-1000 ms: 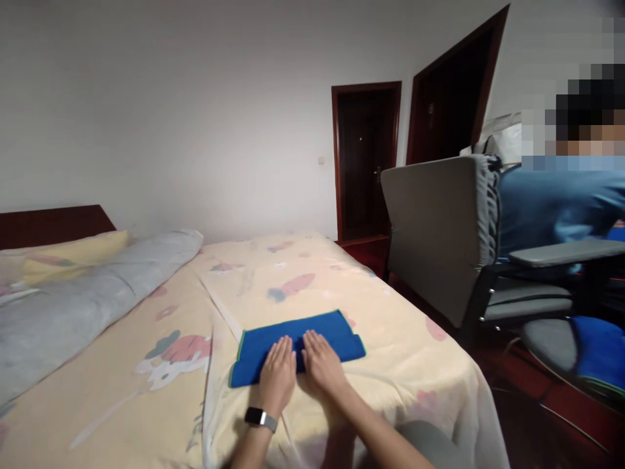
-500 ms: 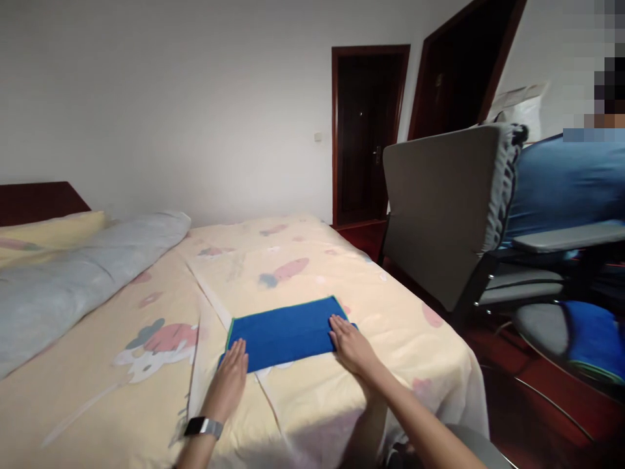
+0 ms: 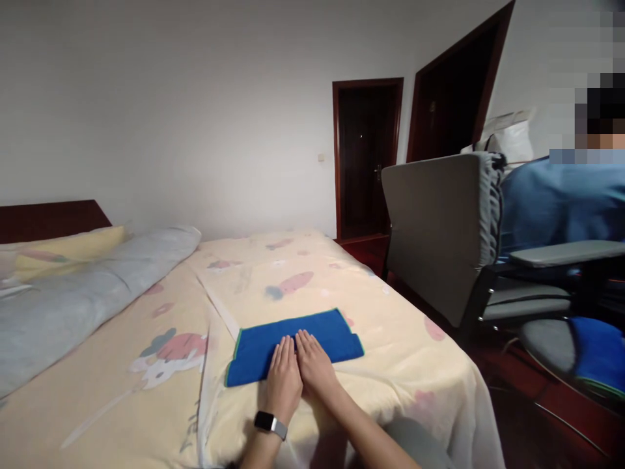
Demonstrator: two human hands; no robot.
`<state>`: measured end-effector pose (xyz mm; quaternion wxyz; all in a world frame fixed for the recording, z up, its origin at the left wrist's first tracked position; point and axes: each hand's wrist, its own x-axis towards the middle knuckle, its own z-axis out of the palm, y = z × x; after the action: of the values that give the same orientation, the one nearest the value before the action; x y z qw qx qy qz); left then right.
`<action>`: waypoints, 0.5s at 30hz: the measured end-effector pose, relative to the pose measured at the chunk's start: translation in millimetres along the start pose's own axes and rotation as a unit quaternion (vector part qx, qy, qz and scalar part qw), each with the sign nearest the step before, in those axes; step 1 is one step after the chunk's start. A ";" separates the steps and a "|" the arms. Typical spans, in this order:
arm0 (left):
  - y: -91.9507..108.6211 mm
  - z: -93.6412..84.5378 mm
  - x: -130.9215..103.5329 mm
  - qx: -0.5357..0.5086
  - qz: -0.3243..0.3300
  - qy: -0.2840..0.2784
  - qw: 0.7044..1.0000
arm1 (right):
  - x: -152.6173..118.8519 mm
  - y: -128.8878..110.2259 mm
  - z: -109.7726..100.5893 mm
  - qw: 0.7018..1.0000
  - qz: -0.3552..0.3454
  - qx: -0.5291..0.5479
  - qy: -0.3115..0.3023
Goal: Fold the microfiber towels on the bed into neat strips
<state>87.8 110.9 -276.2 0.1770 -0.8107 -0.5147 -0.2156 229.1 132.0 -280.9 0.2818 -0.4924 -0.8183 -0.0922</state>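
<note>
A blue cloth [image 3: 342, 340] with green edging lies folded on the bed [image 3: 390, 391], its layers slightly offset at both ends. My left hand [image 3: 284, 378] rests flat on the middle of the cloth, with a watch on its wrist. Right beside it, my right hand [image 3: 315, 365] also lies flat on the cloth, palm down. The two hands touch or nearly touch, and their fingers are stretched out over the fabric.
A grey rolled cover [image 3: 107, 280] and a yellow pillow [image 3: 73, 251] lie at the bed's left. To the right, a person in a blue top [image 3: 561, 202] sits in a grey chair [image 3: 434, 228]. Another blue cloth [image 3: 600, 352] lies on a stool there.
Both hands have moved inward from the cloth's two ends to its middle. The view has tilted up a little, so the scene sits lower.
</note>
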 end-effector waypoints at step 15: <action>-131.8 -9.2 -67.0 -0.009 -0.038 -0.099 0.994 | -44.9 130.5 -25.3 0.997 0.034 -0.038 -0.050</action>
<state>-59.1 109.1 -295.5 0.1098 -0.8093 -0.5583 -0.1457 366.4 152.3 -301.4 0.2252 -0.5344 -0.8099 -0.0886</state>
